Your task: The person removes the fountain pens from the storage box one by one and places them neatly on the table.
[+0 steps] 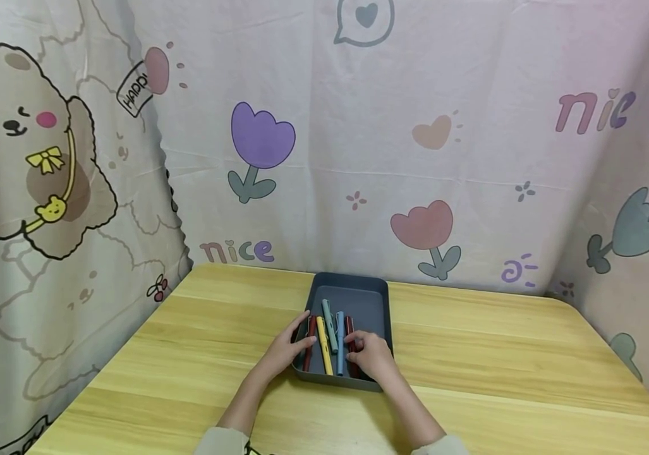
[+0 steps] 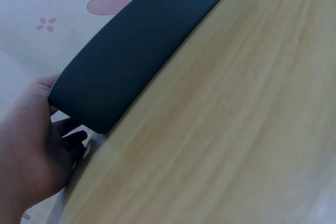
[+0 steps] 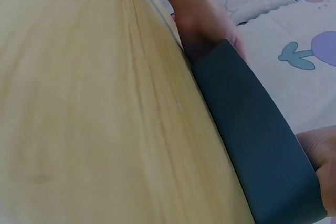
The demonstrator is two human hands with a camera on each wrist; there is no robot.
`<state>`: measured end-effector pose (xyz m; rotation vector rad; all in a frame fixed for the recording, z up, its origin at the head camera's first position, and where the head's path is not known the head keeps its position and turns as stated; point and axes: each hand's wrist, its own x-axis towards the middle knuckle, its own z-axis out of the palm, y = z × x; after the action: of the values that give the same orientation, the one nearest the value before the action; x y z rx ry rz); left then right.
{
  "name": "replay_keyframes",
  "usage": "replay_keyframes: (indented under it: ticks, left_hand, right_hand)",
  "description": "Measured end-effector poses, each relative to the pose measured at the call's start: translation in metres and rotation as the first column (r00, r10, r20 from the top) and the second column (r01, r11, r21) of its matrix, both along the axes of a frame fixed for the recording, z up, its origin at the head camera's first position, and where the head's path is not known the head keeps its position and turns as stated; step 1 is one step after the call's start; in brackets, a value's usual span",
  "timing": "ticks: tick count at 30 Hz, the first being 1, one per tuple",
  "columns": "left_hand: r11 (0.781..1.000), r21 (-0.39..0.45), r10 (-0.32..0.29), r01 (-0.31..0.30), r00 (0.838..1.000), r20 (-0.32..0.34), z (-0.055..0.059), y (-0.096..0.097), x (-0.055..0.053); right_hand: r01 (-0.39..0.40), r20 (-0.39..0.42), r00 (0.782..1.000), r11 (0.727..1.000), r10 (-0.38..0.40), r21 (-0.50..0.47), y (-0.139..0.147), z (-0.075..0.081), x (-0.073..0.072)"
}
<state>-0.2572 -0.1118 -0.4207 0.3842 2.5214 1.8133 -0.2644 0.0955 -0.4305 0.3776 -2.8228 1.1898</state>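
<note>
A dark grey tray (image 1: 358,294) holds several pens lying lengthwise. From the left come a red pen (image 1: 309,347), a yellow pen (image 1: 324,344), a green pen (image 1: 328,322), a blue pen (image 1: 340,347) and a dark red pen (image 1: 349,325). My left hand (image 1: 287,347) holds the tray's left wall, thumb reaching inside over the red pen and fingers outside. In the left wrist view its fingers (image 2: 73,140) curl beside the tray's corner. My right hand (image 1: 372,357) reaches inside the tray and pinches the dark red pen, partly hiding it. Both wrist views show the tray's outer wall, which hides the pens.
The tray rests on a wooden table (image 1: 472,366), towards its back edge. Behind the table hangs a printed curtain (image 1: 324,221) with flowers and words. Another curtain (image 1: 125,246) with a bear print hangs along the left side.
</note>
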Motion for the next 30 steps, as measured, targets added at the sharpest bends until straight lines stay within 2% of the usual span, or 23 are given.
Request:
replay_keyframes:
  ticks: [6, 12, 21, 30]
  left_hand:
    - [1.0, 0.007, -0.004, 0.004, 1.0, -0.005, -0.0015, -0.0007, -0.0013]
    - [1.0, 0.002, -0.007, 0.007, 1.0, -0.007, -0.002, -0.0012, -0.0015]
    - [1.0, -0.005, -0.007, 0.007, 1.0, -0.01, 0.0009, -0.0013, 0.0007]
    - [1.0, -0.015, -0.01, 0.01, 1.0, -0.007, 0.0033, -0.0004, 0.0031]
  right_hand:
    - [0.006, -0.034, 0.999, 0.999, -0.004, 0.043, -0.0011, 0.0012, 0.0009]
    - [0.019, -0.041, 0.999, 0.999, -0.017, 0.041, -0.0003, 0.0012, 0.0021]
    - [0.036, 0.019, 0.999, 0.997, -0.034, -0.072, 0.0018, 0.0014, 0.0]
    - [0.041, 0.044, 0.998, 0.981, -0.034, -0.19, 0.0033, 0.0049, -0.0016]
